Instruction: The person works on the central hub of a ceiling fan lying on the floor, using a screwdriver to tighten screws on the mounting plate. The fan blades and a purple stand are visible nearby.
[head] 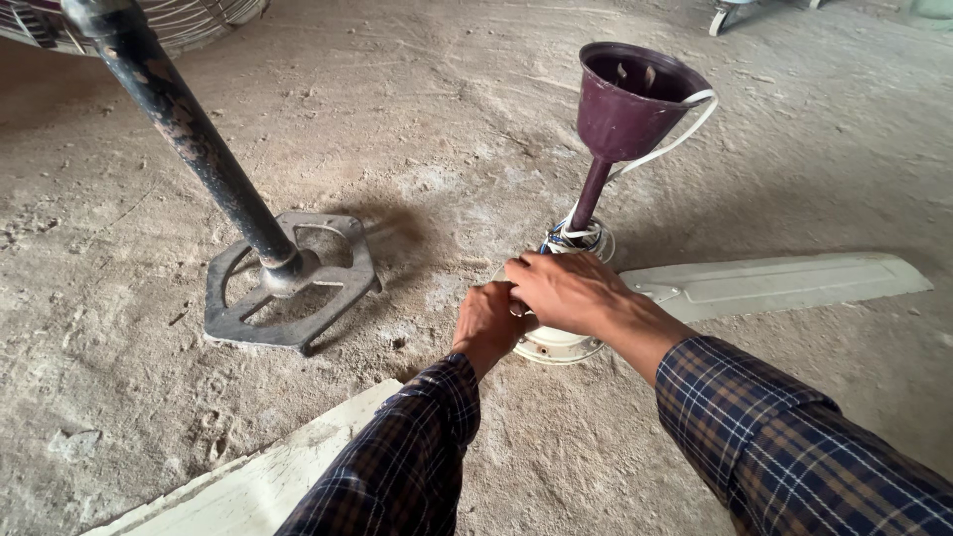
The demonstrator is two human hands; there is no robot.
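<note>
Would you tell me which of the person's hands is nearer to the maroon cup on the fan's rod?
Right. The right hand rests on the motor housing just below the maroon cup; the left hand grips lower down, farther away.

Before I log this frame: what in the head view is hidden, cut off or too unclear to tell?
- Fan motor housing: mostly covered by the left hand and right hand; what the fingers grip is hidden.
- Near blade: cut off by the bottom edge and the left sleeve.
- Pedestal fan pole: its grille is cut by the top edge.
- Inside the maroon canopy cup: too dark.
</note>
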